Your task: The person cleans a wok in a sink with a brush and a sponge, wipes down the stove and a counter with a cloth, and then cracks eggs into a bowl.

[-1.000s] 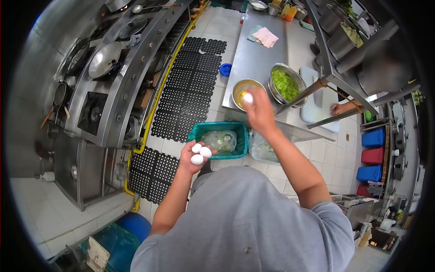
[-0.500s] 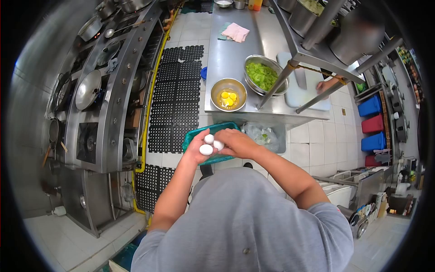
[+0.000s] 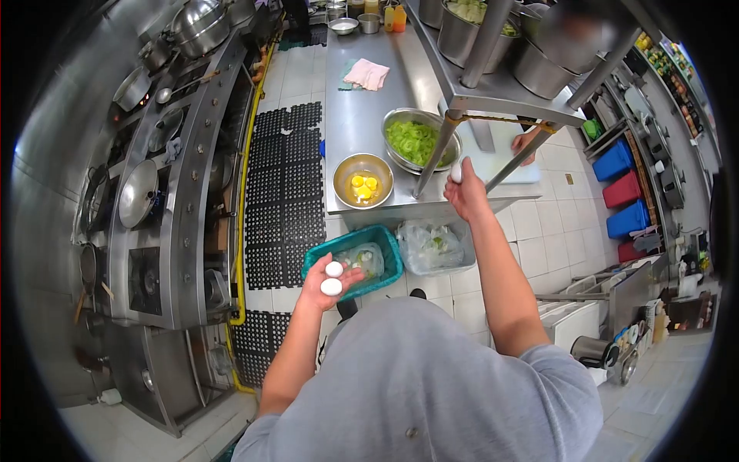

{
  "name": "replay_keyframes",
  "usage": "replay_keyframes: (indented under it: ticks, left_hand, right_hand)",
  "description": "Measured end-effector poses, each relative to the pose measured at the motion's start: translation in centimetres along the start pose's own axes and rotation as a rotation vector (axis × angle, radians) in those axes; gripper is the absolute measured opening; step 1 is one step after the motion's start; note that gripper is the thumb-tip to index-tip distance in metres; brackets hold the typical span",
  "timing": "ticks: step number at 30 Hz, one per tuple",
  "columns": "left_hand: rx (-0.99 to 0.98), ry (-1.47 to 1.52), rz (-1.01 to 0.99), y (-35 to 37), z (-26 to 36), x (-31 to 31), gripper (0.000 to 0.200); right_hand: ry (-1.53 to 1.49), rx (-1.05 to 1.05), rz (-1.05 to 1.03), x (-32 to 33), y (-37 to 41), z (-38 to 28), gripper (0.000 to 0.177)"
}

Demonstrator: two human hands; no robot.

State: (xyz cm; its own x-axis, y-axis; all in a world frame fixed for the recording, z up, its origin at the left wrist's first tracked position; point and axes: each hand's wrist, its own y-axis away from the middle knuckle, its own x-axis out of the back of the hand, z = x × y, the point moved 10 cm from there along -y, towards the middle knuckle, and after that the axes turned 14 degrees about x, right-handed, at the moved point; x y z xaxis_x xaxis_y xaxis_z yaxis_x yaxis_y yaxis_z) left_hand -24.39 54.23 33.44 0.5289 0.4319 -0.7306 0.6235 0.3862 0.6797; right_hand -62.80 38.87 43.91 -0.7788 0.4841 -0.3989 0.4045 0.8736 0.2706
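Note:
Two white eggs (image 3: 332, 286) rest in the upturned palm of my left hand (image 3: 317, 283), over the near left side of a green bin (image 3: 396, 258). My right hand (image 3: 467, 192) grips another white egg (image 3: 457, 171), raised near the table's front edge beside a shelf post. A metal bowl (image 3: 363, 162) with cracked eggs inside, several yellow yolks (image 3: 363, 186) showing, stands at the table's near left corner. Behind it to the right is a larger bowl (image 3: 392, 123) of cut green leaves (image 3: 414, 142).
A clear plastic bin (image 3: 439, 266) stands right of the green one. A knife (image 3: 483, 137) lies on a white cutting board (image 3: 504, 165), with another person's hand (image 3: 526, 146) at it. A stove (image 3: 192, 185) with pans runs along the left. Metal shelf posts (image 3: 436, 154) rise from the table.
My hands have parted. The right one has moved up and to the right with one egg, leaving two in my left palm. More of the green bin's inside shows.

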Motion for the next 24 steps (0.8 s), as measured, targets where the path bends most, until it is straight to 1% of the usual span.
replay_keyframes:
  ticks: [1,4,5,8,9,12,15,18,21,24]
  left_hand:
    - [0.026,-0.002,0.024,0.0,-0.2,0.4,0.056]
    - [0.019,-0.029,0.039,0.0,-0.5,0.9,0.057]
    - [0.034,-0.033,0.019,-0.1,-0.6,0.8,0.058]
    - [0.051,-0.034,-0.036,0.3,-0.7,0.8,0.057]
    - [0.041,-0.038,-0.054,0.5,-0.6,0.7,0.057]
    - [0.017,-0.001,-0.051,1.0,-0.9,1.9,0.056]
    - [0.007,0.043,-0.03,1.4,-1.0,4.2,0.055]
    - [-0.007,0.06,0.044,2.4,-1.3,5.2,0.052]
    - [-0.019,0.048,0.108,3.1,-1.4,5.2,0.047]
    - [-0.039,0.0,0.062,3.3,-0.7,4.5,0.047]
  right_hand:
    - [-0.088,0.02,0.062,-0.4,-0.8,-0.4,0.043]
    - [0.289,0.207,0.024,-2.5,-1.6,-2.2,0.039]
    - [0.434,0.244,-0.202,-5.4,-0.9,-2.4,0.038]
    - [0.357,0.274,0.04,-3.4,-0.4,-1.9,0.04]
    - [0.247,0.291,0.036,-3.1,0.0,-1.5,0.039]
    - [-0.138,0.061,0.038,-1.9,2.7,3.8,0.037]
    - [-0.091,-0.011,-0.192,-4.9,6.0,8.1,0.034]
    - [0.397,0.19,-0.387,-9.9,4.8,9.2,0.032]
    - [1.071,0.8,-0.648,-17.5,4.3,6.6,0.033]
    - [1.27,0.894,-0.896,-21.6,4.1,7.6,0.034]
